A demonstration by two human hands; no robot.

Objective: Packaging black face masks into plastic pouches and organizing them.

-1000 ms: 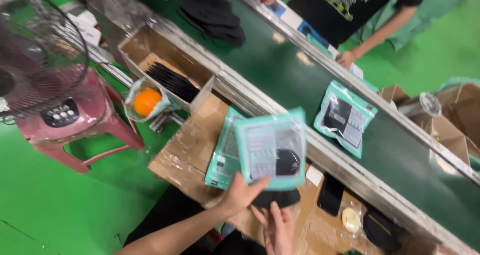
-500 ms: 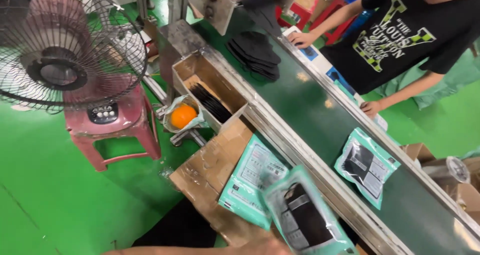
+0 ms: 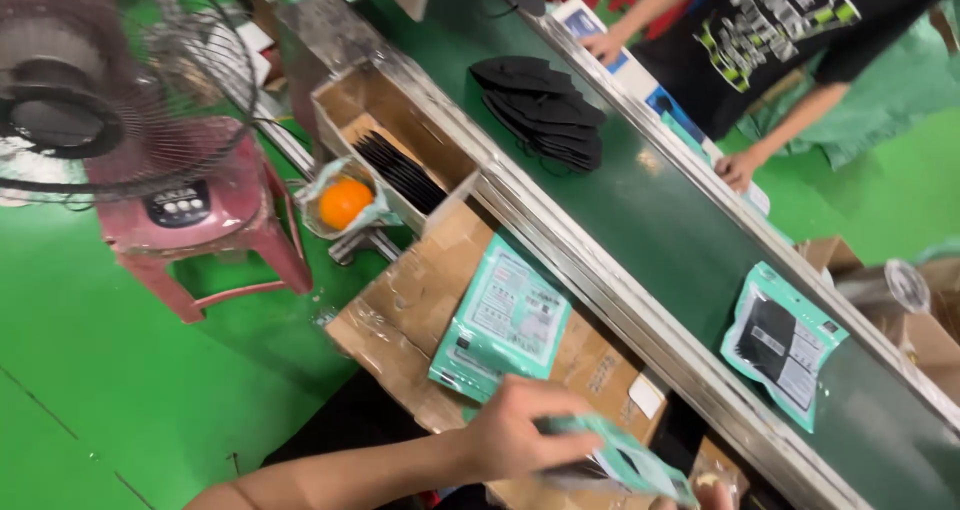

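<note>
My left hand (image 3: 512,432) grips a teal plastic pouch (image 3: 625,462) with something dark inside, low over a cardboard work surface (image 3: 420,290). Only a fingertip of my right hand (image 3: 706,493) shows at the bottom edge, beside the pouch's far end; its grip is hidden. A small stack of flat teal pouches (image 3: 505,320) lies on the cardboard just beyond my left hand. On the green conveyor belt (image 3: 650,220) to the right lie a filled teal pouch (image 3: 782,342) and, farther up, a pile of black masks (image 3: 545,110).
An open cardboard box (image 3: 350,105) holding black masks sits at the belt's near rail, with an orange in a plastic bag (image 3: 345,202) beside it. A fan (image 3: 100,100) stands on a pink stool (image 3: 215,235) at the left. A co-worker's hand (image 3: 740,166) rests across the belt.
The pouch, held up in both hands a second ago, has come down to the bottom edge of view. My right hand has nearly left the frame. The view has swung up along the belt.
</note>
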